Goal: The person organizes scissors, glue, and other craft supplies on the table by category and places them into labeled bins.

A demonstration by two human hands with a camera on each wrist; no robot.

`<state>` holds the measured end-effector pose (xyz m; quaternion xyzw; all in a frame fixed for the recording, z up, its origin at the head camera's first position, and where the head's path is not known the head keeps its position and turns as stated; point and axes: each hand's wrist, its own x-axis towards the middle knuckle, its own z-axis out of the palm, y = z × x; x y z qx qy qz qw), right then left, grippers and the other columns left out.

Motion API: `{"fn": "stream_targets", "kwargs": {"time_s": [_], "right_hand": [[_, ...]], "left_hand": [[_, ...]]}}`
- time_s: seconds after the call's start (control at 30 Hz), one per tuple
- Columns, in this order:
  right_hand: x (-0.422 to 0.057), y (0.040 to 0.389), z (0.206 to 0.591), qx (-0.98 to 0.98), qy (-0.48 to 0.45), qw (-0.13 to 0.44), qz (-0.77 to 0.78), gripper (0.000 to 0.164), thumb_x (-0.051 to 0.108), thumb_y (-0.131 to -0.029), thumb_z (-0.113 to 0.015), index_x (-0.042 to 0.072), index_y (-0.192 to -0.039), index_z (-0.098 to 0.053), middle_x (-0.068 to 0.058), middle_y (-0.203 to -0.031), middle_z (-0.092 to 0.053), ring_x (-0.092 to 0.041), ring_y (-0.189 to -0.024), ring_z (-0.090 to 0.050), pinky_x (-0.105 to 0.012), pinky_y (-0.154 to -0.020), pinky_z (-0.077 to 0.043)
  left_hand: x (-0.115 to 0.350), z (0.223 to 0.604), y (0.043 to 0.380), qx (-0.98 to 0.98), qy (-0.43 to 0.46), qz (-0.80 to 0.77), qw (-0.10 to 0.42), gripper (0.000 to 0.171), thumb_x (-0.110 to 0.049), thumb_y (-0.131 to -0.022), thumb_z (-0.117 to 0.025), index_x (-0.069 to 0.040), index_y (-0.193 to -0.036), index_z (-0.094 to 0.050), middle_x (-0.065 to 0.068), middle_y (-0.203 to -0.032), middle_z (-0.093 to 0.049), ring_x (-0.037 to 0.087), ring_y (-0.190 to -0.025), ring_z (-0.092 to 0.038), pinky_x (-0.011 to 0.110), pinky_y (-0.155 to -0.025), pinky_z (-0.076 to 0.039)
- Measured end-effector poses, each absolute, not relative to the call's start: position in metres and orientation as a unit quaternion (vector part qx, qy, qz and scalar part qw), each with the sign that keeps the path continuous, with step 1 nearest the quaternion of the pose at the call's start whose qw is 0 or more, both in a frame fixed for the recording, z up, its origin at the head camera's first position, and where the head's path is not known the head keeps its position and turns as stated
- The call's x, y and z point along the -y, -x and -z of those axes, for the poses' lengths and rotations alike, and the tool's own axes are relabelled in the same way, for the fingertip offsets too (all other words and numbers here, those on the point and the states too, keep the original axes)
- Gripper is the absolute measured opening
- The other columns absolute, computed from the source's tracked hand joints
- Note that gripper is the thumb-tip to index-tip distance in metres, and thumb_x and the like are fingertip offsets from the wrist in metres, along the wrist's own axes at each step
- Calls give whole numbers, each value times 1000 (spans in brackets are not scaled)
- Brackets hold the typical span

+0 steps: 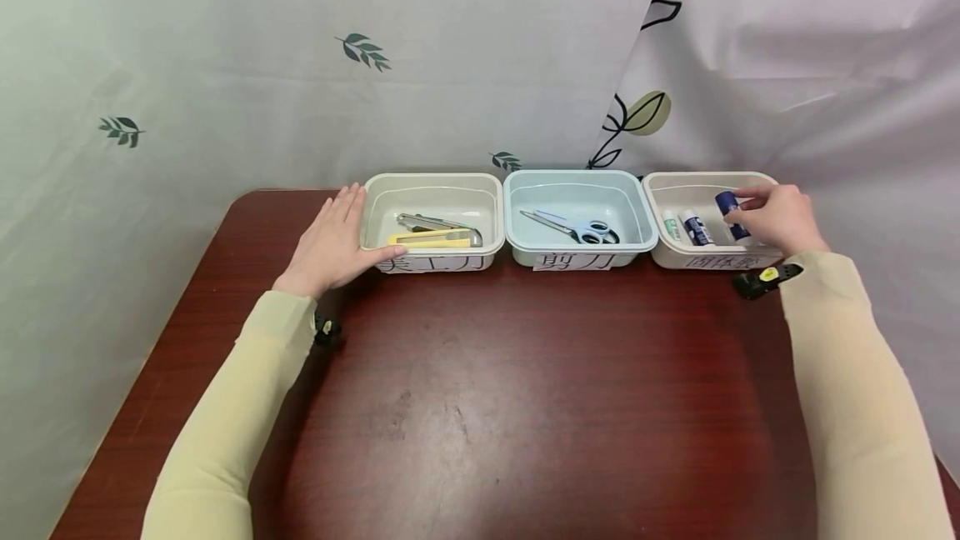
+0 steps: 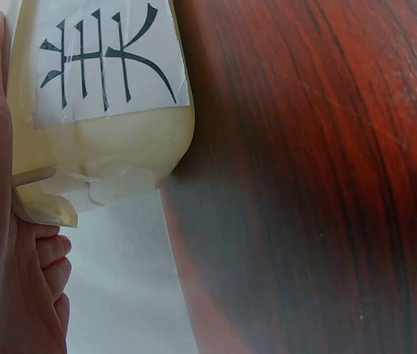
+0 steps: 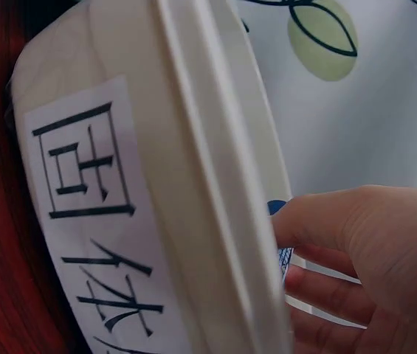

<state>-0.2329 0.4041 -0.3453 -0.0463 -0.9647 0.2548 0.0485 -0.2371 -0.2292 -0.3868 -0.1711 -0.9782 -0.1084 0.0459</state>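
My left hand (image 1: 330, 242) lies along the left side of a cream bin (image 1: 431, 182), fingers extended and thumb on its front rim. Inside that bin are a yellow utility knife (image 1: 429, 238) and grey ones beside it. At the right, my right hand (image 1: 783, 215) pinches a dark blue glue stick (image 1: 726, 202) between thumb and fingers, within another cream bin (image 1: 705, 179). A blue-and-white glue stick (image 1: 697, 228) and a green-and-white one (image 1: 671, 227) lie beside it. In the right wrist view, the bin wall (image 3: 215, 147) hides most of the held stick.
Between the cream bins stands a light blue bin (image 1: 577, 178) holding scissors (image 1: 573, 227). All three bins bear paper labels in front and line the back of the dark red table (image 1: 525, 373). A pale curtain (image 1: 450, 57) with leaf prints hangs behind.
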Motion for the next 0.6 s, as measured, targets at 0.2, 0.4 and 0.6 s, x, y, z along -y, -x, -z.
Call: {"fn": "stream_targets", "kwargs": {"time_s": [0.2,0.4,0.6], "right_hand": [[-408,232,350,966,45,47,-251,48,19,-90,-73,-10,-127,-64,-26,-100,-72,-44,-102,-58,-32,-76,-39],[-411,232,351,966,41,47,-249,46,18,-91,-73,-11,-126,-64,-22,-95,-74,-44,-105,-58,-32,-79,-39],[-410,229,349,965,44,53,-252,47,19,-92,-73,-11,-127,-64,-12,-87,-76,-42,-108,-56,-30,-82,-37]], "left_hand": [[229,386,238,978,173,107,44,122,-79,-86,-55,7,-160,-11,25,-166,-13,36,-153,-10,43,-125,-2],[228,385,238,978,173,108,45,122,-79,-86,-56,7,-160,-11,25,-166,-13,35,-154,-9,46,-124,-6],[228,384,239,978,172,109,45,122,-80,-86,-55,7,-160,-11,24,-166,-13,35,-154,-9,47,-124,-6]]}}
